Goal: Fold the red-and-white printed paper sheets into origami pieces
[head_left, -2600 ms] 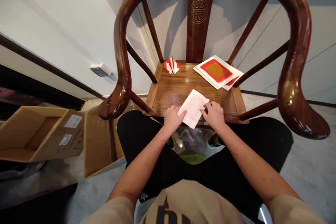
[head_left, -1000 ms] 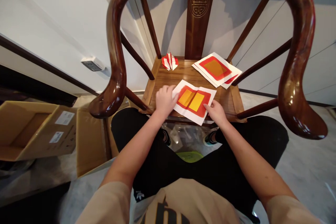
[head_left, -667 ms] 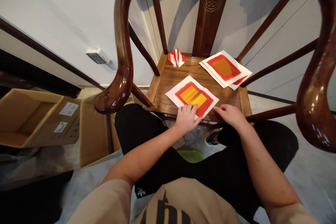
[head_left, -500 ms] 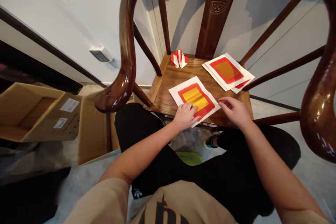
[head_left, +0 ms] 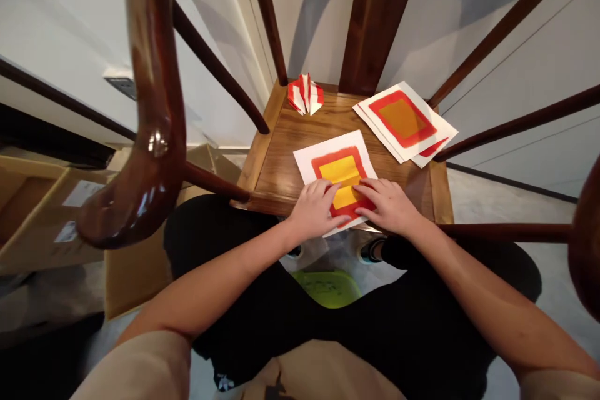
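A square sheet of paper (head_left: pixel 335 165), white with a red border and a yellow middle, lies unfolded on the wooden chair seat (head_left: pixel 281 144) near its front edge. My left hand (head_left: pixel 313 206) rests flat on the sheet's near left part. My right hand (head_left: pixel 388 203) presses on its near right part. Fingers of both hands meet over the yellow middle. Neither hand grips anything.
A small folded red-and-white paper piece (head_left: pixel 305 95) stands at the seat's back left. A stack of similar printed sheets (head_left: pixel 404 120) lies at the back right. The chair's curved armrest (head_left: pixel 145 112) rises at left. Cardboard boxes (head_left: pixel 32 212) sit on the floor left; a green lid (head_left: pixel 328 287) shows below the seat.
The folded white paper was opened out to show its red and yellow face and turned. Both hands have moved onto its near edge. The camera has moved closer to the seat.
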A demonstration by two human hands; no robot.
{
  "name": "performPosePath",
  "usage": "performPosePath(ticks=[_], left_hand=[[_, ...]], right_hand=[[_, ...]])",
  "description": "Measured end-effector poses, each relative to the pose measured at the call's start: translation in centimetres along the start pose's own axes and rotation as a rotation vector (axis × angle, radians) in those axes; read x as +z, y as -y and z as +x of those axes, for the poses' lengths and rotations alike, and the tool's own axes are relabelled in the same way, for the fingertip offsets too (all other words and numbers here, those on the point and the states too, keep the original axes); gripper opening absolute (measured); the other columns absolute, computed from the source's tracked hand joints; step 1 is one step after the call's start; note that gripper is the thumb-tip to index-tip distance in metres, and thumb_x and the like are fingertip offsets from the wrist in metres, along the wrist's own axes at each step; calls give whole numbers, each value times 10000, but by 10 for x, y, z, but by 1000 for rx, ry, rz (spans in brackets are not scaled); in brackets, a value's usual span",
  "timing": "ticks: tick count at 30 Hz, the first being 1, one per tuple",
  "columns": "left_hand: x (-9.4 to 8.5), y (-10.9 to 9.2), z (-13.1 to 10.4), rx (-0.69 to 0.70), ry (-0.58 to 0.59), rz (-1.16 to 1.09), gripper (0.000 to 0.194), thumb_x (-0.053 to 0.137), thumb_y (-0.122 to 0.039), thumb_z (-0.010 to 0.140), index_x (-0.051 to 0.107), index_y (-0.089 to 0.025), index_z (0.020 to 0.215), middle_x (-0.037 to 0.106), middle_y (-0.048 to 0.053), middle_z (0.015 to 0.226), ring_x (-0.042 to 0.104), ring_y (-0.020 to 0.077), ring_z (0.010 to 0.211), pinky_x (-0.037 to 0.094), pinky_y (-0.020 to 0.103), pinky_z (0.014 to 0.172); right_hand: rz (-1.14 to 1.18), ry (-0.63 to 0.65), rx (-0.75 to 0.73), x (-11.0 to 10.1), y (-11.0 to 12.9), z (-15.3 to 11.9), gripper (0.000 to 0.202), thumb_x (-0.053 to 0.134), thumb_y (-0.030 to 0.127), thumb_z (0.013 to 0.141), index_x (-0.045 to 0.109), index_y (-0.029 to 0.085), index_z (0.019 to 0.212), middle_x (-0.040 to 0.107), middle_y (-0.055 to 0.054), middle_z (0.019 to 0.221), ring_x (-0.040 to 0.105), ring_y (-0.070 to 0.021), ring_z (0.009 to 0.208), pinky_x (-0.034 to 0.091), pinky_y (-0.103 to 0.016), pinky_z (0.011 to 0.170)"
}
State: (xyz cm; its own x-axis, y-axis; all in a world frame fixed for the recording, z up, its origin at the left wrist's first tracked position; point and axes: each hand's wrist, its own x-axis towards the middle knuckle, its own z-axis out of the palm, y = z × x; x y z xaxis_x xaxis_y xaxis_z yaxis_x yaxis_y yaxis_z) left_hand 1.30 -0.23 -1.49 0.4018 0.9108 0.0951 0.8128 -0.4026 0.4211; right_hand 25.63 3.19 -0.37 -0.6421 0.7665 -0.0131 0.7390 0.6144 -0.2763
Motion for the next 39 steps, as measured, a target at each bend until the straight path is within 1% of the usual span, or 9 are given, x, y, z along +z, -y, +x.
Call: performPosePath(ticks=[2, 4, 7, 10, 15, 21, 26, 34, 39], left_hand=[[-2, 1, 0, 16, 20, 11, 791, 614, -676, 804, 497, -173, 1404, 513, 176, 1346, 433, 356, 1291, 309, 490, 1118], [-3, 3, -1, 61, 43, 18, 782, 626, -662, 803, 515, -156, 1389, 496, 185, 1380, 401, 372, 1329, 272, 503, 1149], [-1, 4, -4, 87, 53, 23, 765, 625, -636, 821, 517, -136, 1389, 508, 187, 1382, 414, 372, 1324, 281, 506, 1147], [2, 5, -7, 69, 29, 30, 755, 609, -628, 838, 505, -137, 1403, 525, 178, 1383, 429, 363, 1326, 307, 507, 1133], [3, 8, -10, 96, 35, 63, 722, 564, -624, 874, 498, -153, 1417, 510, 154, 1445, 387, 357, 1387, 292, 525, 1147], [2, 9, -13, 101, 40, 106, 740, 513, -664, 885, 504, -155, 1422, 478, 144, 1490, 351, 376, 1414, 271, 552, 1156], [4, 10, -15, 99, 36, 123, 710, 539, -630, 889, 508, -164, 1424, 473, 137, 1500, 359, 378, 1413, 276, 552, 1159], [8, 16, -15, 100, -47, 104, 471, 520, -481, 955, 612, -193, 1317, 524, 79, 1471, 419, 326, 1393, 346, 512, 1143], [8, 15, -14, 97, -76, 90, 426, 544, -445, 949, 640, -191, 1278, 553, 80, 1443, 445, 325, 1374, 369, 513, 1126]], right_hand=[[10, -6, 15, -2, 5, -2, 573, 516, 564, 927, 552, 213, 1378, 580, -142, 1346, 518, -316, 1157, 379, -454, 986], [19, -20, -10, -2, 8, -3, 584, 524, 559, 925, 528, 221, 1401, 555, -140, 1378, 491, -325, 1215, 360, -468, 1023], [31, -29, -87, 1, 7, -2, 620, 565, 541, 908, 484, 226, 1436, 493, -137, 1454, 426, -335, 1320, 326, -495, 1082], [41, -40, -127, 6, 4, 0, 634, 597, 519, 894, 481, 202, 1431, 508, -160, 1434, 450, -341, 1303, 358, -512, 1065], [38, -80, -131, 9, 0, -1, 613, 602, 493, 902, 492, 169, 1411, 533, -183, 1401, 494, -337, 1263, 411, -505, 1018], [42, -98, -155, 15, -5, -4, 605, 586, 523, 906, 512, 179, 1399, 501, -179, 1443, 463, -344, 1309, 393, -523, 1060], [56, -119, -144, 20, -7, -7, 628, 588, 530, 905, 497, 171, 1412, 506, -178, 1444, 468, -337, 1311, 398, -520, 1067], [62, -150, -135, 20, -11, -5, 545, 578, 504, 924, 548, 188, 1368, 545, -151, 1411, 505, -309, 1275, 423, -485, 1030], [76, -176, -122, 20, -11, -2, 484, 585, 478, 927, 592, 190, 1316, 579, -148, 1370, 540, -310, 1227, 440, -485, 997]])
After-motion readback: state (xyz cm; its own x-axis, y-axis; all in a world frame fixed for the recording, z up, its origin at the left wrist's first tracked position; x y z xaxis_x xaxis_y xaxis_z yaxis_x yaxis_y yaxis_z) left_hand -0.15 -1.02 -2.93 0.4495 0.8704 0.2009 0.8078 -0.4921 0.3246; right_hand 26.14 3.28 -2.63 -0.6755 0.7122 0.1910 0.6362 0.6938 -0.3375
